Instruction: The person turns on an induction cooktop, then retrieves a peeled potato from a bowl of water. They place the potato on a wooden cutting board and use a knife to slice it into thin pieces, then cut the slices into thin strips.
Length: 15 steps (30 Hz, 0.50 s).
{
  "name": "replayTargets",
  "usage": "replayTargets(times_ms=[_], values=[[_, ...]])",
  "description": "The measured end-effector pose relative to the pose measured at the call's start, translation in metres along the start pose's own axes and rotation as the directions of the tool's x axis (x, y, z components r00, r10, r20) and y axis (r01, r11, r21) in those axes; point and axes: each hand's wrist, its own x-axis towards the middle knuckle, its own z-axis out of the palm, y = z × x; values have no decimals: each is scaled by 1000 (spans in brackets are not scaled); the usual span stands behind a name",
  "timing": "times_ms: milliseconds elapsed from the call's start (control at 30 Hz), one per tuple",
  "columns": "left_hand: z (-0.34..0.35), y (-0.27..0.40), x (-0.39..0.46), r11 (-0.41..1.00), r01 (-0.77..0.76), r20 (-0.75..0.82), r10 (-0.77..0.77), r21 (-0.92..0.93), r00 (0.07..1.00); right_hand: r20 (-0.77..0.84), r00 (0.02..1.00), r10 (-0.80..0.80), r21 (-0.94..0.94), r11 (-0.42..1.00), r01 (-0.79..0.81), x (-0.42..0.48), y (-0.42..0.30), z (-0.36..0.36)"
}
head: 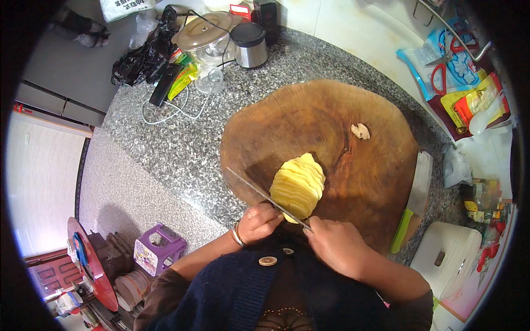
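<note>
A peeled yellow potato [299,186], cut into many thin overlapping slices, lies on a thick round wooden chopping board [265,124]. My right hand [335,242] grips a kitchen knife [256,189]; its handle is hidden in my fist. Seen almost edge-on, the blade runs slantwise over the near end of the potato, and its tip points to the far left. My left hand [260,222], with a bracelet at the wrist, has its fingers curled beside the blade. Its fingertips hold the potato's near end, partly hidden by the knife.
A small pale scrap [360,131] sits on the board's far right. Along the right edge lies a green-handled knife [401,231], near a white lidded box [447,258]. A glass pot [207,37] and a steel grinder [249,45] stand behind. A purple stool [159,250] is on the floor.
</note>
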Motion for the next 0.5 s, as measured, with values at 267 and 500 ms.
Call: replayTargets(times_ms=[267, 500], values=[[5, -1, -5, 996, -24, 16, 23, 89, 1000, -57, 997, -42, -8, 999, 42, -34, -9, -22], [5, 1, -2, 988, 9, 86, -22, 152, 996, -95, 992, -80, -36, 996, 76, -44, -10, -26]])
